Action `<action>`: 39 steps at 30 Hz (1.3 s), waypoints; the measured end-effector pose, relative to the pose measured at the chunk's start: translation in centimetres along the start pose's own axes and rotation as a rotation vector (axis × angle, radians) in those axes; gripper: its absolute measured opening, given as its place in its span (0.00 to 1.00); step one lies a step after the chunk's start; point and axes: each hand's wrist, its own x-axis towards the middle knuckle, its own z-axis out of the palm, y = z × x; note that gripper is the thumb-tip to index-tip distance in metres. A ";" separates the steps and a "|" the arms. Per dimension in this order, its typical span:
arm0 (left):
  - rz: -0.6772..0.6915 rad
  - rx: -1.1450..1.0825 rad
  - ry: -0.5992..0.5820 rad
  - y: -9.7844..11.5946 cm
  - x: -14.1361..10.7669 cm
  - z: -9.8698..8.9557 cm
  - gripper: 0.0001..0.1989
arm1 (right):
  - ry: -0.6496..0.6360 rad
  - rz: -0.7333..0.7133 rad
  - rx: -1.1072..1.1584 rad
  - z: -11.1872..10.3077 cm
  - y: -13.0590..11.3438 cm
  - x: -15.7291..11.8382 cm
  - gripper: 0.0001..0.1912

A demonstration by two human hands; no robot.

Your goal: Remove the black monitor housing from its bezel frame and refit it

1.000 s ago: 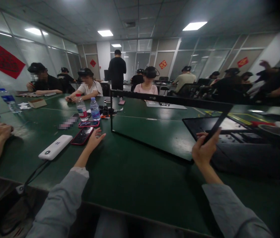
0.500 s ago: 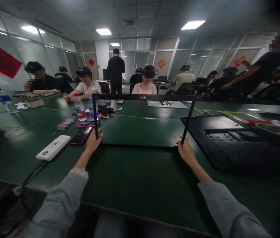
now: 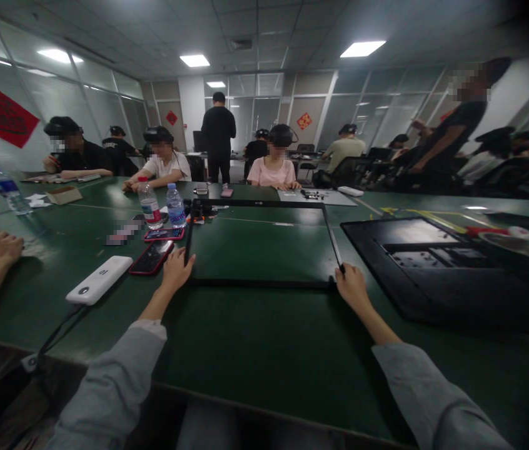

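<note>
A thin black rectangular frame [image 3: 259, 284] is held over the green table [image 3: 264, 350], its far edge raised and tilted away from me. Its inside is open, and the tabletop shows through it. On the frame's left side, near the lower corner, my left hand [image 3: 176, 270] is closed around the bar. My right hand [image 3: 352, 286] grips the lower right corner, fingers wrapped round the side bar. Right of that hand lies a large black panel [image 3: 414, 269] with rectangular openings. A phone with a red case [image 3: 152, 257] is close to my left hand.
A white power bank [image 3: 99, 280] with a cable lies at the left. Two bottles [image 3: 151, 203] [image 3: 176, 206] stand behind the phones. Another person's hands [image 3: 0, 247] rest on the table at the far left. People sit across the table; one person [image 3: 456, 128] stands at the right.
The frame's top edge has dropped and tilted away, leaning closer to the table. Both hands still hold it. At the right, the standing person has moved and is more upright.
</note>
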 end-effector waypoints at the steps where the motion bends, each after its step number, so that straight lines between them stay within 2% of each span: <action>1: -0.024 0.012 -0.019 0.0 0.0 0.1 0.29 | -0.002 -0.003 -0.030 0.1 0.1 -0.1 0.21; 4: -0.068 0.045 -0.090 -0.4 0.0 0.5 0.29 | -0.041 -0.011 -0.106 0.4 0.5 -0.2 0.21; 10: -0.054 0.093 -0.180 -1.4 0.3 1.1 0.32 | -0.123 -0.001 -0.156 0.4 0.7 -0.4 0.22; 16: -0.041 0.137 -0.204 -1.6 0.4 1.2 0.33 | -0.141 0.062 -0.161 0.1 0.4 -0.3 0.22; 20: -0.038 0.136 -0.214 -1.6 0.4 1.1 0.33 | -0.117 0.055 -0.146 0.0 0.3 -0.4 0.19; 28: -0.038 0.124 -0.232 -1.5 0.4 1.0 0.34 | -0.131 0.054 -0.175 0.0 0.4 -0.4 0.22; 33: -0.036 0.120 -0.212 -1.3 0.4 1.1 0.33 | -0.113 0.026 -0.173 0.0 0.4 -0.3 0.19; 39: -0.037 0.123 -0.216 -1.4 0.4 1.2 0.33 | -0.104 0.059 -0.156 0.1 0.4 -0.3 0.19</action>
